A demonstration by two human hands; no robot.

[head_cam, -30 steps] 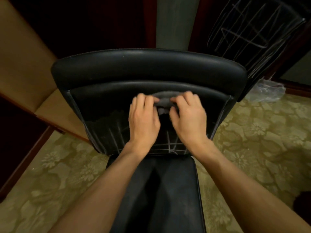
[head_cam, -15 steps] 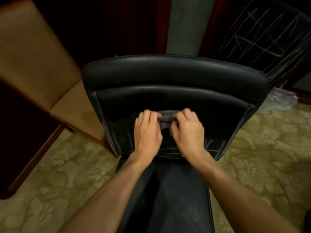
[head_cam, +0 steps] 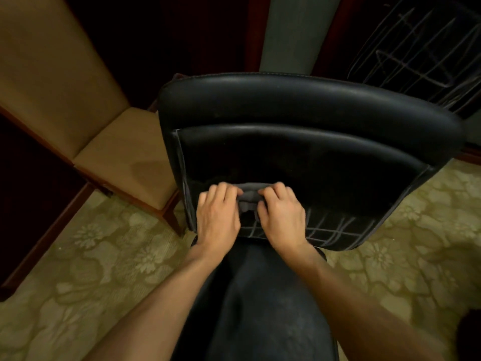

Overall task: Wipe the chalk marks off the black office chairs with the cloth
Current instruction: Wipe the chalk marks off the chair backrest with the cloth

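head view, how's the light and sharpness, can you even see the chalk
Head view: dim warm light, wide-angle bending at the edges; a glare band on the chair's top roll; hands slightly soft; chalk lines readable at the backrest's lower right, fainter on the second chair.

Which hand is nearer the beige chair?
Left. The left hand is on the cloth's side toward the beige chair; the right hand is farther.

grey cloth [head_cam: 249, 196] bunched on black chair backrest [head_cam: 299, 162]; chalk marks [head_cam: 335, 229] below
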